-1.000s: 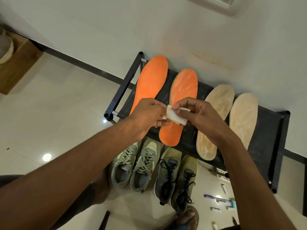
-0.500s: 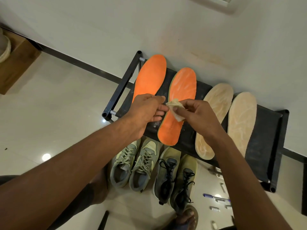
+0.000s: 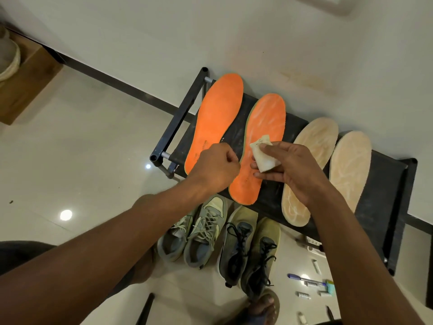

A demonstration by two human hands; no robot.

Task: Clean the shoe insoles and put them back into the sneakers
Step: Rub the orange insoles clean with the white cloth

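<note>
Orange insoles: two lie side by side on the left half of the black rack (image 3: 389, 207). The left insole (image 3: 218, 118) is plain orange; the right insole (image 3: 262, 127) has pale streaks on it and its heel passes over the near edge of the rack.
Beige insoles: a pair (image 3: 314, 146) lies on the right half of the rack, toes toward the wall, both with whitish streaks.
Cloth: a small white folded cloth (image 3: 264, 158) is above the middle of the streaked orange insole.
Right hand: the right hand (image 3: 290, 170) pinches the cloth between thumb and fingers; the other fingers are stretched under it, near the insole.
Left hand: the left hand (image 3: 215, 167) is over the heel of the plain orange insole with curled fingers. I cannot tell if it grips the insole or only rests there.
Sneakers: two pairs stand on the floor just before the near edge of the rack, a grey-green pair (image 3: 196, 233) with pale laces at left and an olive pair (image 3: 248, 249) with black laces at right.
Floor: a pen (image 3: 304, 279) and some small tubes lie under the right end of the rack.
</note>
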